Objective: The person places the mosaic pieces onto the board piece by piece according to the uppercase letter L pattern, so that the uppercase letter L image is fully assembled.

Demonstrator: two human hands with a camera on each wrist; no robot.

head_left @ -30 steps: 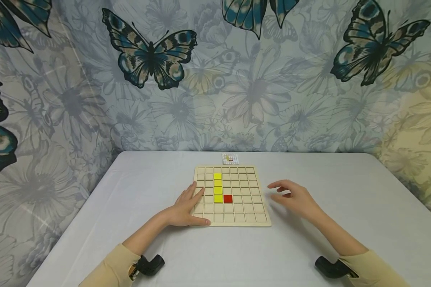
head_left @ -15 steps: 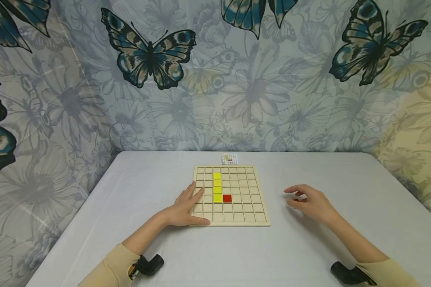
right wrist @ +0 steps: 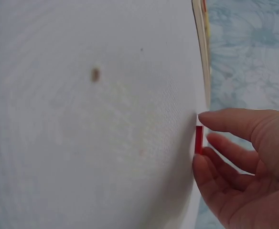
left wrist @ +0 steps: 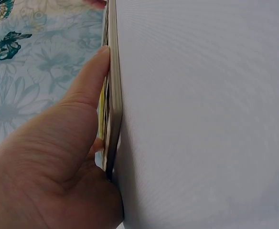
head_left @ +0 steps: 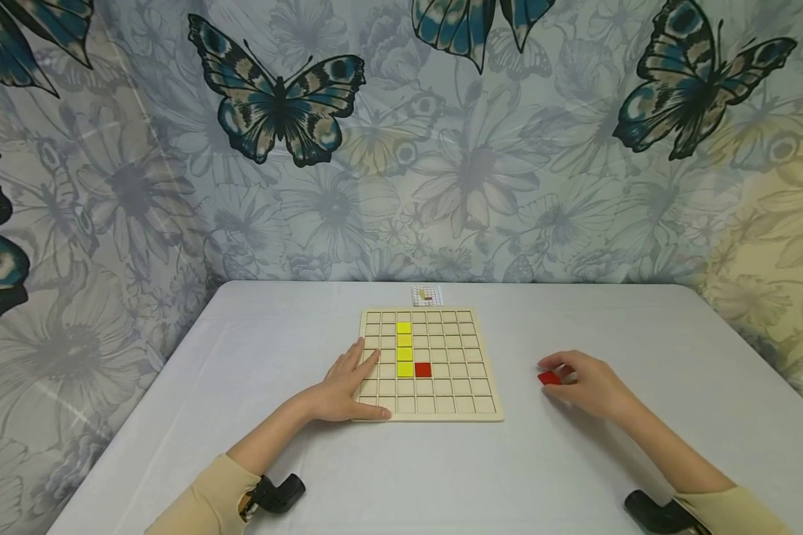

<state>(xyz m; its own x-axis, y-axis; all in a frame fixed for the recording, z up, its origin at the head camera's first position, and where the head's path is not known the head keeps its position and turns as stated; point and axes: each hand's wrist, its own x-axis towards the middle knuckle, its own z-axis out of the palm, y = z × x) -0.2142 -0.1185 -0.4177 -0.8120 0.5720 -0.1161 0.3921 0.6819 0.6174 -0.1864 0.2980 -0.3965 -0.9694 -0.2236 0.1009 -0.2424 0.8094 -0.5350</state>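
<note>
A light wooden grid board (head_left: 456,405) lies on the table, with several yellow square tiles (head_left: 404,354) in one column and a red tile (head_left: 423,369) beside the lowest of them. My left hand (head_left: 341,386) rests spread on the board's left side, its thumb along the front edge. In the left wrist view the thumb (left wrist: 89,78) lies against the board's edge. Right of the board, my right hand (head_left: 592,383) holds another red tile (head_left: 549,378) between thumb and fingers, close to the tabletop. The right wrist view has this tile edge-on between the fingertips.
A small card (head_left: 427,296) printed with a grid pattern lies behind the board. White cloth (head_left: 274,319) covers the table. A butterfly-print curtain (head_left: 475,171) hangs behind it. Black wrist cameras (head_left: 282,494) sit at both sleeves.
My right hand has moved right, away from the board, and a red tile now shows between its fingers. The left hand has stayed on the board.
</note>
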